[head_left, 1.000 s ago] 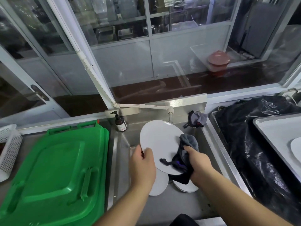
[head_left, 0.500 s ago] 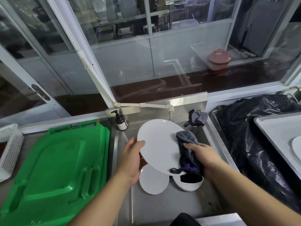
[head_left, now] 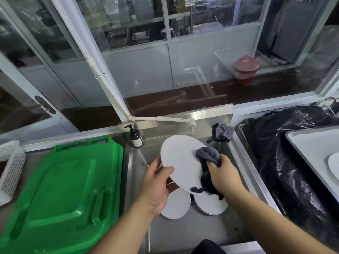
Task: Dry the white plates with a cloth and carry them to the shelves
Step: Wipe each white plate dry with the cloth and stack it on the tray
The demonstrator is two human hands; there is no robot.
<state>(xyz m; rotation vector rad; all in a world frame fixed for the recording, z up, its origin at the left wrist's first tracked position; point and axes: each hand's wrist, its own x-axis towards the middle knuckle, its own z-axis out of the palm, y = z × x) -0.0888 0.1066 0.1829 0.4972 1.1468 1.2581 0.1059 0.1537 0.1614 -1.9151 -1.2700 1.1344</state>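
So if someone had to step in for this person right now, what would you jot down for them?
Left hand grips the edge of the tilted white plate over the sink.
Right hand presses the grey cloth on the plate's face.
Two more white plates lie in the sink below.
Done: wiping is under way.
Left: finish this plate, dry the others, carry all to the shelves.
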